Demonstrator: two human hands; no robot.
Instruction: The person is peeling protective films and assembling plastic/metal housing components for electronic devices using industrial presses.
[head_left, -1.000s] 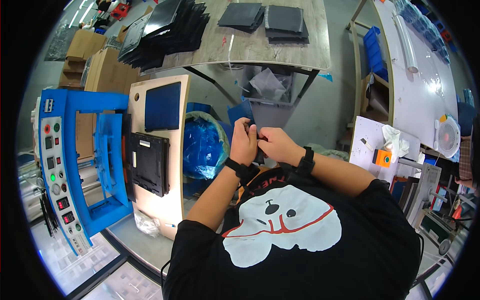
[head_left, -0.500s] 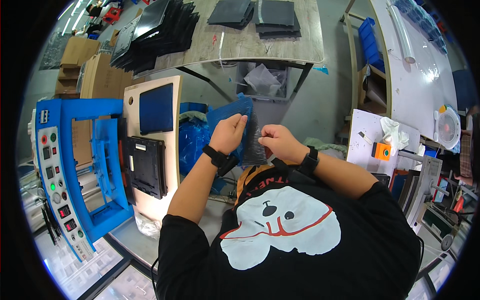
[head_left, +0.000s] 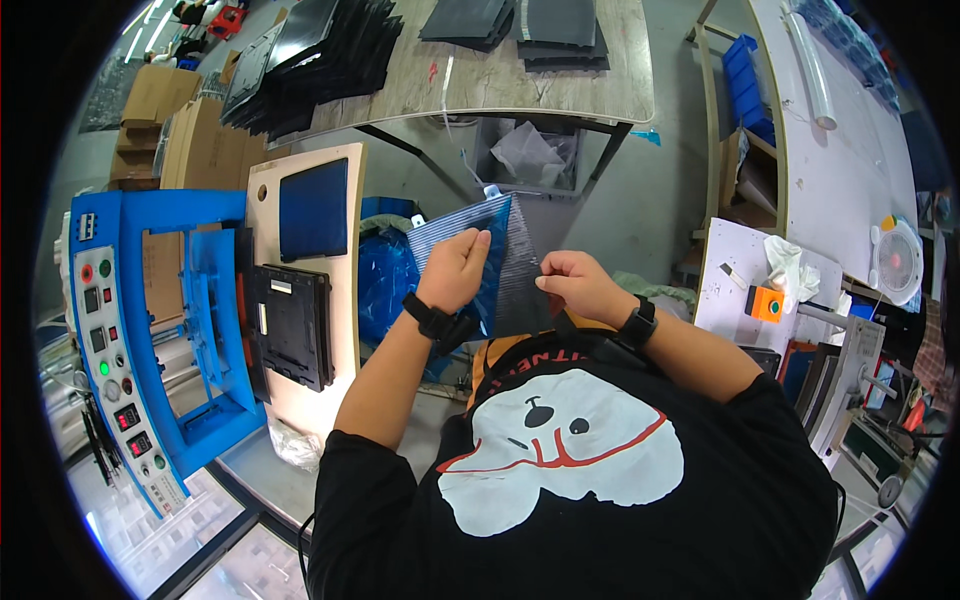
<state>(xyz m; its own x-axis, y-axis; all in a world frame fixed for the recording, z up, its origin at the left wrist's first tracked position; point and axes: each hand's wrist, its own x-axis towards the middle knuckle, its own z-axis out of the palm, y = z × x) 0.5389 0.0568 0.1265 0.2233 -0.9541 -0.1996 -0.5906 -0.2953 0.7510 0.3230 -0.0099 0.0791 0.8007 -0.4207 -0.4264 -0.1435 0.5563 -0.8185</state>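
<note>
- Flat panel (head_left: 515, 265), held upraised and slanted before the chest; its face shows fine parallel stripes, grey on the right, and its middle is hidden by a hand.
- Glossy blue film (head_left: 491, 292), smooth and creased, along the panel's middle; where it ends under the hand cannot be made out.
- White tabs (head_left: 492, 192), small, at the panel's upper edge.
- Left hand (head_left: 455, 270), dark band at wrist; fingers folded closed, thumb uppermost, gripping the panel; fingertips partly concealed.
- Right hand (head_left: 580, 288), dark watch-like band at wrist; fingers curled, thumb near the index finger, beside the panel's right edge; whether they pinch anything cannot be told.
- Tabletop (head_left: 560, 95), wood-grained, cut off by the upper border.
- Black sheets (head_left: 330, 75), thin, rectangular, in an uneven pile at the tabletop's left; top of pile cropped.
- Two lower stacks of dark plates (head_left: 562, 28), flat, also cropped.
- Grey bin (head_left: 553, 185) beneath, translucent crumpled plastic inside.
- Pale wooden board (head_left: 355, 250), bearing a dark blue plate (head_left: 314, 210) and a black moulded fixture (head_left: 297, 325).
- Blue metal machine frame (head_left: 150, 400), edges bent by the lens.
- Blue crinkled plastic (head_left: 385, 285), shiny, partly behind the left forearm.
</note>
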